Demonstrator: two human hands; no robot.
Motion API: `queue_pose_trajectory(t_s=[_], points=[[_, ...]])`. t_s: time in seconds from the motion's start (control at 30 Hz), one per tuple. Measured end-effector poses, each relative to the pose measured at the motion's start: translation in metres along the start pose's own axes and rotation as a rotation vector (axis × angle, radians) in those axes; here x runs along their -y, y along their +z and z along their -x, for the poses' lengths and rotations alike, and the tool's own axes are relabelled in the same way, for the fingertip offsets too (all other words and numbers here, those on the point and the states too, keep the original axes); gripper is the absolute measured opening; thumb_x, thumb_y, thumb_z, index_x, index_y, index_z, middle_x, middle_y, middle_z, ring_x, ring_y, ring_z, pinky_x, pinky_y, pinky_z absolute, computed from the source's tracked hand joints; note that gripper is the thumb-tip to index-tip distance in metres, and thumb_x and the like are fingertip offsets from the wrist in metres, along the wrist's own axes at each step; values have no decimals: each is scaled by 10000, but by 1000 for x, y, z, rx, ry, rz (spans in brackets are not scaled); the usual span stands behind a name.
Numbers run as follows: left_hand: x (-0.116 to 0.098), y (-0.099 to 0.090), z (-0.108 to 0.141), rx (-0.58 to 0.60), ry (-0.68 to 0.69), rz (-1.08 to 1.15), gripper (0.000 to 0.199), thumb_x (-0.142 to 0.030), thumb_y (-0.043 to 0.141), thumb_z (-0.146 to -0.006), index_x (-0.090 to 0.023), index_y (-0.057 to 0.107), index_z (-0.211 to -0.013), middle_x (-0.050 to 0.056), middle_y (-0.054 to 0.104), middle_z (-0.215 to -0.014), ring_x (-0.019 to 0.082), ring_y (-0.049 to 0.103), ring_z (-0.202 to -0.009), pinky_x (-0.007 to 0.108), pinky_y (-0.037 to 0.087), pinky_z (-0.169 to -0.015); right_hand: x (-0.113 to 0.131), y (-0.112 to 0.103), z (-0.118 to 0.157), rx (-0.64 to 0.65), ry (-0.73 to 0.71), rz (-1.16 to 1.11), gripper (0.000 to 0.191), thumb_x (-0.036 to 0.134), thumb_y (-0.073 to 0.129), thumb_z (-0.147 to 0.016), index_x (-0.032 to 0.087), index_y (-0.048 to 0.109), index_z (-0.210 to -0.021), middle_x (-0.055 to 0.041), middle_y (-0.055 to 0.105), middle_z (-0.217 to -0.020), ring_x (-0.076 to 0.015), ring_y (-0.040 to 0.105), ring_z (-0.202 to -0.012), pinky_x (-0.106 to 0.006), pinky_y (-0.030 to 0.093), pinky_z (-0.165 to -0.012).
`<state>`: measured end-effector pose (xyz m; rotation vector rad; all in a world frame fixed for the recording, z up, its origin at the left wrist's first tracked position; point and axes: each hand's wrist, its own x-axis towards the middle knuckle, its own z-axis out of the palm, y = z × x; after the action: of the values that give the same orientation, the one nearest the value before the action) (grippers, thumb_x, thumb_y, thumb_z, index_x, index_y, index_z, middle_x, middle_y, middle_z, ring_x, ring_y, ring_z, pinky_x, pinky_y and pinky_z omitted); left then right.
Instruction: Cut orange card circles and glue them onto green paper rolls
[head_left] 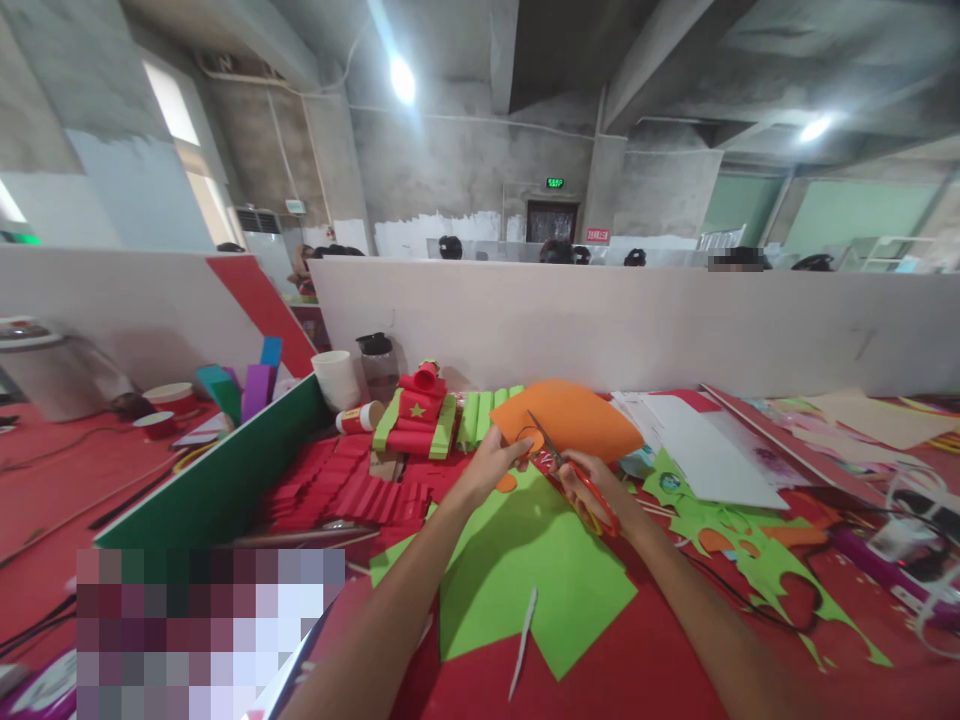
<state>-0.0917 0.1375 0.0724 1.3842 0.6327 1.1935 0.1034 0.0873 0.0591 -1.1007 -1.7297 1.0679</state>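
My left hand (501,465) is closed, pinching a small rounded orange piece (535,438) between thumb and fingers. I cannot tell whether that piece is still joined to the large curved orange sheet (577,415) just behind it. In my right hand (589,480) are scissors (606,512) with red handles. Their blades point up and left, apart, beside the orange piece. Beneath both hands lie bright green sheets (525,570), with another orange disc (507,483) on top near my left wrist. A thin white strip (525,640) rests lower on the green.
Left of my hands are red folded strips (337,490), a red and green rolled-paper model (416,410) with a star, and a green divider board (217,460). Green scraps (750,550) with cut holes and white sheets (720,450) lie right. A white partition (600,320) stands behind.
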Motion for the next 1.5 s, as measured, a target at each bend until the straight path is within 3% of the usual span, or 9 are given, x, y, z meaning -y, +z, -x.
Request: queue_pose_trajectory(t_s=[0.57, 1.1, 1.5], points=[[5, 2, -2, -200, 55, -35, 410, -381, 733, -755, -160, 565, -1055, -14, 611, -722, 104, 516, -549, 240, 421, -537, 10, 3, 4, 1, -6, 31, 511, 702, 582, -808, 198, 498, -829, 50, 473, -593, -76, 404, -402, -190, 337, -362], [-7, -2, 5, -16, 16, -94, 390, -369, 728, -765, -168, 522, -1028, -49, 546, -675, 71, 455, -515, 217, 390, -528, 3, -10, 4, 128, -1, 12, 683, 816, 477, -777, 175, 542, -1006, 41, 464, -661, -87, 427, -489, -207, 385, -448], [-12, -5, 7, 46, -18, -136, 357, -378, 705, -787, -156, 536, -1009, -42, 548, -687, 75, 460, -528, 222, 389, -531, 20, -10, 10, 130, -15, 75, 646, 808, 454, -797, 185, 562, -928, 15, 487, -684, -111, 448, -542, -218, 392, -476]])
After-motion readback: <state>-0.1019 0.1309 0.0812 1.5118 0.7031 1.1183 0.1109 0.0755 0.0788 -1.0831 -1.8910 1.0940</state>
